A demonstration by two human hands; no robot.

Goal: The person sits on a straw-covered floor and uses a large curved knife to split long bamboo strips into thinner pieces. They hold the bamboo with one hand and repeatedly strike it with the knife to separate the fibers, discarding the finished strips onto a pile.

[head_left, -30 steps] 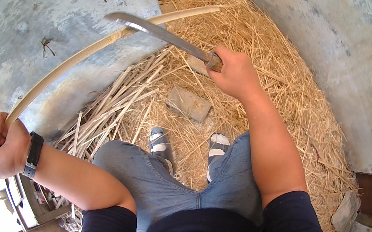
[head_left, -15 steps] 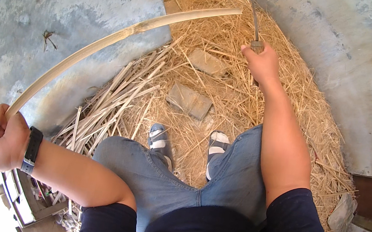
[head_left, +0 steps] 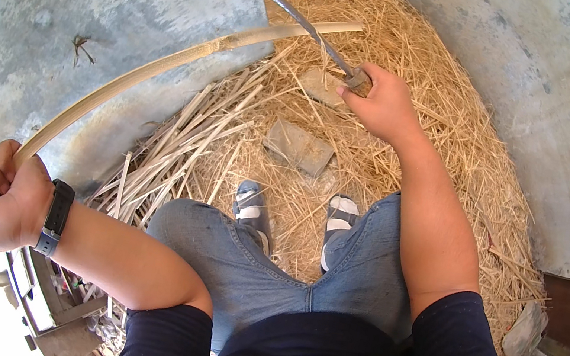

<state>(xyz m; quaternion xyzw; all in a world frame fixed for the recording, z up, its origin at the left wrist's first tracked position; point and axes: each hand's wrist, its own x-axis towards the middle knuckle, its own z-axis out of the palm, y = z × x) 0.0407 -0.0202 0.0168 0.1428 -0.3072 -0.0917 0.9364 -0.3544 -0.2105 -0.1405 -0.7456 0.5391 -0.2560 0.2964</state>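
My left hand (head_left: 12, 196) is closed around the lower part of a long, pale bamboo strip (head_left: 119, 86) at the far left. From there the strip rises and curves away to the right, with a joint showing along it. My right hand (head_left: 382, 104) grips the wooden handle of a long knife (head_left: 303, 24) ahead of me on the right. Its narrow metal blade points up and to the left, crossing in front of the strip near the strip's far end. Whether blade and strip touch I cannot tell.
Pale shavings (head_left: 430, 119) cover the ground ahead and to the right. Split strips (head_left: 185, 146) lie heaped by my left knee. Two bricks (head_left: 297, 148) rest ahead of my feet. Grey metal sheets (head_left: 102, 11) stand on both sides, and a stone (head_left: 524, 335) sits at the right.
My right hand has moved a little left and nearer, and the blade has swung left across the bamboo strip. My left hand keeps its hold, the strip nearly in place.
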